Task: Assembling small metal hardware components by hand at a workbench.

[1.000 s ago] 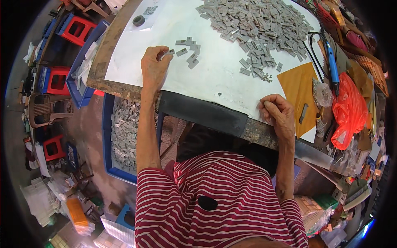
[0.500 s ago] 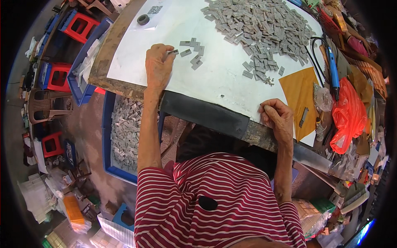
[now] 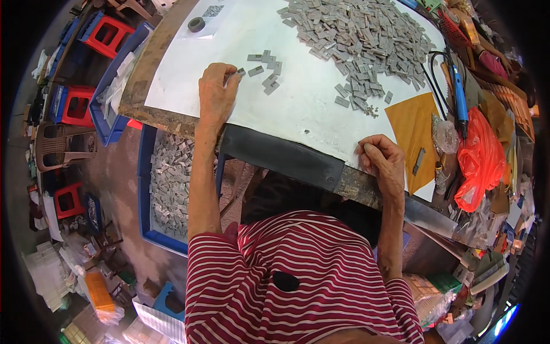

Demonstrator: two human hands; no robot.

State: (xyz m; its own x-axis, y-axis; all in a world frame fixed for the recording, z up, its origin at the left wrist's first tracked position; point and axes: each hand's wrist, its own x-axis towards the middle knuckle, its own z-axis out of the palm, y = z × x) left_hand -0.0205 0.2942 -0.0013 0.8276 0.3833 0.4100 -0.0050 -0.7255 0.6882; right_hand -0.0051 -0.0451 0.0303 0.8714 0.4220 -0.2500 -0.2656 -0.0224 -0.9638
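My left hand [image 3: 217, 92] is over the left part of the white sheet [image 3: 189, 80], pinching a small grey rectangular piece [image 3: 240, 71] between thumb and fingertips. Just right of it lie several similar loose pieces [image 3: 270, 65], some touching. A large heap of the same grey pieces [image 3: 366, 43] covers the far right of the sheet, with a few tiny parts [image 3: 372, 111] at its near edge. My right hand [image 3: 382, 160] rests by the near table edge, thumb and fingers closed together; anything between them is too small to make out.
A black ring-shaped roll [image 3: 196, 24] sits far left. On the right are a brown paper sheet [image 3: 413, 129] with a grey strip [image 3: 419, 160], a blue corded tool [image 3: 460, 97] and a red plastic bag [image 3: 481, 160]. A blue bin of metallic pieces [image 3: 147, 195] stands below the table.
The whole view has shifted slightly. Both hands keep nearly the same pose, the left still pinching its grey piece at about the same spot.
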